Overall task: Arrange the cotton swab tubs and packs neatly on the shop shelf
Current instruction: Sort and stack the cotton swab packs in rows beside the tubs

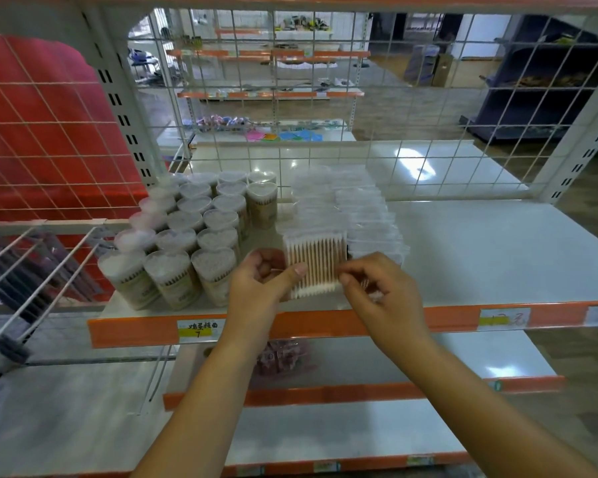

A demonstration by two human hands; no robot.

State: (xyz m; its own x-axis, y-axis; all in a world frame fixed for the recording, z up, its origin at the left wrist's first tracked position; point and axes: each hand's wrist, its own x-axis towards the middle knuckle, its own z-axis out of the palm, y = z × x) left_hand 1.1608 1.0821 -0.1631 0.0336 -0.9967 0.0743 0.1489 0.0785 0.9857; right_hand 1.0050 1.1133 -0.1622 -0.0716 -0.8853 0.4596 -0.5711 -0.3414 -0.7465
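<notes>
Both hands held one clear swab pack [315, 267] at the shelf [480, 250] front: the left hand [263, 281] gripped its left edge, the right hand [373, 288] pinched its right. More packs [356, 208] were stacked just behind it, and swab-filled tubs [190, 236] stood left of the hands, before a wire grid [325, 98].

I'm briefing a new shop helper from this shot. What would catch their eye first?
Both hands at the shelf's front edge: the left hand and right hand pinch a flat swab pack standing on end. Left of it stands a tight block of swab tubs, and behind it run two rows of clear packs. The shelf is bare to the right.
</notes>
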